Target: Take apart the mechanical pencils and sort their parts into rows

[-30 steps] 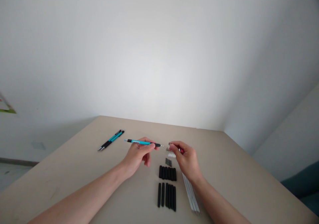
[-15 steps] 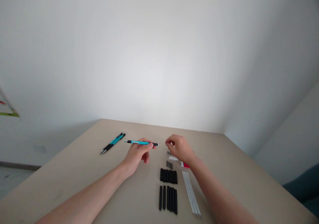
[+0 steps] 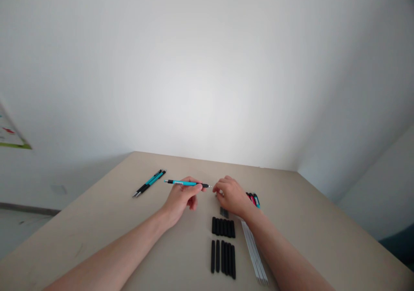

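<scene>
My left hand (image 3: 183, 198) is closed around a turquoise ballpoint pen (image 3: 186, 183), held level above the table. The pen's black grip end points right, and a thin pale refill tip sticks out of it. Just right of that tip is my right hand (image 3: 230, 195), fingers curled and pinched together. Whatever lies between those fingertips is too small to name. Below the right hand, a little group of dark springs (image 3: 224, 212) shows partly; the hand hides other small parts.
Black grip tubes lie in two rows, an upper row (image 3: 223, 227) and a lower row (image 3: 223, 258). White refills (image 3: 254, 252) lie beside them, under my right forearm. Two assembled turquoise pens (image 3: 149, 183) rest at left. Pink and turquoise barrels (image 3: 254, 199) lie beyond my right wrist.
The view has shifted slightly, so things on the table appear further right. My right hand has come a little nearer the pen tip and lower, now covering the small white parts.
</scene>
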`<state>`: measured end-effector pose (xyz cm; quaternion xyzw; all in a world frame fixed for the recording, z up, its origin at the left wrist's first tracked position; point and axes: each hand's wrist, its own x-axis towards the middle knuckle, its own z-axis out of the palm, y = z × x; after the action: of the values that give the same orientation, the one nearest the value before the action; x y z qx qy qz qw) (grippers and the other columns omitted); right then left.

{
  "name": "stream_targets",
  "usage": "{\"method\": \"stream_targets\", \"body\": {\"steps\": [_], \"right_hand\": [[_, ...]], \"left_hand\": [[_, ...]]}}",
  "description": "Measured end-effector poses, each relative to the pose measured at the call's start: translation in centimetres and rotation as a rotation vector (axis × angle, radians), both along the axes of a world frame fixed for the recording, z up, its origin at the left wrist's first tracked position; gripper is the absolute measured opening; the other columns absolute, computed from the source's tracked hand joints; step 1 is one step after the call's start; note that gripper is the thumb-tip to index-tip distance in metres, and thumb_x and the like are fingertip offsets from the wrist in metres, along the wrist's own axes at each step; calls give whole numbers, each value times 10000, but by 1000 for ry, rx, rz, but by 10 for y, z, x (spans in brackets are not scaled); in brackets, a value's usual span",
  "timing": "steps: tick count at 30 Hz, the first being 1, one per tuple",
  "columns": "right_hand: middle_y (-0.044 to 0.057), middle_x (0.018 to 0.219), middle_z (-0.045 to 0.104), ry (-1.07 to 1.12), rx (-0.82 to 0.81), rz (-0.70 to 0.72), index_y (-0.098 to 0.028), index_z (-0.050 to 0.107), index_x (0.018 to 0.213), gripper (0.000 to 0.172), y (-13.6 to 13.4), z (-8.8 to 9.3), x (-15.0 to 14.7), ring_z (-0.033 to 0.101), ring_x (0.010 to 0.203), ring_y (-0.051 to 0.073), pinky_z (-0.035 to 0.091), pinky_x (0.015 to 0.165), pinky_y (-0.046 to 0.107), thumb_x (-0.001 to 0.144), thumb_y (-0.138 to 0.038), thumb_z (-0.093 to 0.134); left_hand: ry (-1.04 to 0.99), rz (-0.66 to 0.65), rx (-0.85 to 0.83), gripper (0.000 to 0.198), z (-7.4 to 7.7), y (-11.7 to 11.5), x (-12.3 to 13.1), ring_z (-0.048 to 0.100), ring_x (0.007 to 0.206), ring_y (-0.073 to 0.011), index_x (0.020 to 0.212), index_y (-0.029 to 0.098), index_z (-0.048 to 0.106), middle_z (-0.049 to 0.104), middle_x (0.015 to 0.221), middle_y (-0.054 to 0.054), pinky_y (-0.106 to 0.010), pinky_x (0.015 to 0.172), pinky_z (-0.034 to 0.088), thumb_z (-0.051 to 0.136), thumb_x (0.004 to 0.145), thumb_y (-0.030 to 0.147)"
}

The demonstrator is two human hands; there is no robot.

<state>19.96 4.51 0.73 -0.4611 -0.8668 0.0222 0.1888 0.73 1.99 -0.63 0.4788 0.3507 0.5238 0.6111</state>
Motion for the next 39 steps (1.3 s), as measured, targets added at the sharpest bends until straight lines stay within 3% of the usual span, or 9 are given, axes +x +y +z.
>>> {"method": "stream_targets", "body": {"steps": [4, 12, 30, 39], "right_hand": [[64, 808, 680, -14, -8, -6, -178, 713, 792, 262, 1, -1, 5, 529, 835, 204, 380, 781, 306, 732, -41, 498], [30, 922, 679, 42, -25, 85, -199, 703, 910, 502, 0, -2, 18, 494, 892, 196, 341, 814, 308, 593, 51, 404], [25, 915, 693, -25, -106, 58, -212, 725, 858, 435, -3, 0, 17, 510, 893, 190, 319, 815, 299, 641, 12, 422], [34, 904, 688, -33, -72, -101, -215, 715, 867, 403, 3, -2, 25, 534, 913, 185, 316, 813, 286, 693, -5, 419]], "left_hand": [[6, 0, 7, 234, -1, 1, -1, 480, 353, -43, 830, 144, 595, 691, 791, -29, -168, 343, 275, 690, 754, 343], [-7, 11, 0, 225, -3, 2, -3, 476, 358, -41, 834, 145, 595, 685, 802, -28, -167, 350, 280, 693, 758, 332], [-15, 0, 1, 229, -2, 2, -3, 480, 363, -41, 836, 146, 605, 691, 791, -33, -166, 349, 278, 703, 746, 331], [-27, -10, 12, 204, -3, 2, -4, 483, 367, -42, 826, 153, 598, 688, 781, -25, -163, 352, 277, 694, 753, 317]]}}
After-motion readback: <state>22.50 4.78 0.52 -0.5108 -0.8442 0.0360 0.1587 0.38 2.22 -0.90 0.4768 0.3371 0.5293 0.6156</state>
